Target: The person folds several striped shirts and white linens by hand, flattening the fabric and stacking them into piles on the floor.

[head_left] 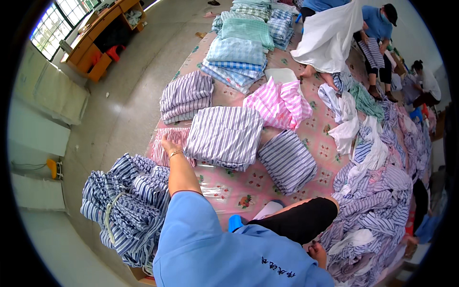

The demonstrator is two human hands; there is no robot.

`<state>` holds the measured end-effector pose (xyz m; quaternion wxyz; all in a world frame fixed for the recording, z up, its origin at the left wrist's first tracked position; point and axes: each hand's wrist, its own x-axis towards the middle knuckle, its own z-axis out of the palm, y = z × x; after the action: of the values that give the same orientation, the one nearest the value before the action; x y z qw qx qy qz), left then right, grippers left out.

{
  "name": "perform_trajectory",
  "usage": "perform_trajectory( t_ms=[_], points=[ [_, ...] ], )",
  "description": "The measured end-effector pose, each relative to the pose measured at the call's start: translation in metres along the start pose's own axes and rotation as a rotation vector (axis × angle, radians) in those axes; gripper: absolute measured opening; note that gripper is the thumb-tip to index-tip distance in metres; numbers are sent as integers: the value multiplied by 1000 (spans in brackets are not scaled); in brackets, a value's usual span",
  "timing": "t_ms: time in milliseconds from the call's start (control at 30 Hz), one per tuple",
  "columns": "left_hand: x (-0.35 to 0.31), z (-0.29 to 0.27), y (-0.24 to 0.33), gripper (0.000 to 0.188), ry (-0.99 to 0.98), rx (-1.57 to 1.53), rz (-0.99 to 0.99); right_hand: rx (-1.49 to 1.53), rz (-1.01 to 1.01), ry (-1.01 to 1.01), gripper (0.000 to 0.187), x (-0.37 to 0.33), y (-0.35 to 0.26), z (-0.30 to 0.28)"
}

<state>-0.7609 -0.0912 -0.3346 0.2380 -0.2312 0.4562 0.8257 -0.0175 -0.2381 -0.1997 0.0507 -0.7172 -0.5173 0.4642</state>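
Observation:
My left arm reaches forward, and my left hand [168, 145] lies on a folded red-and-white striped cloth [178, 136], its fingers laid out over the fabric and partly hidden. Right beside it sits a thick folded grey-and-white striped stack [224, 134], partly overlapping the red cloth. My right hand [317, 253] is low beside my bent knee, fingers curled, with no cloth seen in it. Another folded striped bundle [288, 161] lies ahead of my knee. Left of my arm stands a large blue-and-white striped bundle [126, 205] tied with a pale cord.
Folded purple-striped cloths [186, 95], a crumpled pink checked cloth [279, 103] and blue-green checked stacks [239, 52] lie on the pink floral sheet [220, 191]. A loose laundry heap [373, 205] spreads along the right. Other people handle a white sheet [330, 36] and a striped cloth.

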Motion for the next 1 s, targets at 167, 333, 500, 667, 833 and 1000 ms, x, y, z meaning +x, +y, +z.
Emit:
perform_trajectory(
  t_ms=[167, 333, 500, 667, 833, 1000],
  points=[
    [12, 15, -45, 46, -196, 405, 304, -168, -212, 248, 36, 0, 35, -27],
    [-148, 81, -119, 45, -534, 1218, 1052, -383, -30, 674, 39, -49, 62, -64],
    [-271, 72, -211, 50, -1112, 1458, 1062, -401, 94, 942, 40, -98, 78, -53],
    [-323, -11, -300, 54, -1489, 1711, 918, -724, 162, 967, 33, -116, 42, -45],
    [-366, -75, -340, 60, -1599, 2122, 652, -486, 284, 1122, 29, -173, 70, -43],
    [-389, -108, -374, 60, -1701, 2209, 734, -255, 373, 1188, 27, -194, 84, -39]
  ],
)
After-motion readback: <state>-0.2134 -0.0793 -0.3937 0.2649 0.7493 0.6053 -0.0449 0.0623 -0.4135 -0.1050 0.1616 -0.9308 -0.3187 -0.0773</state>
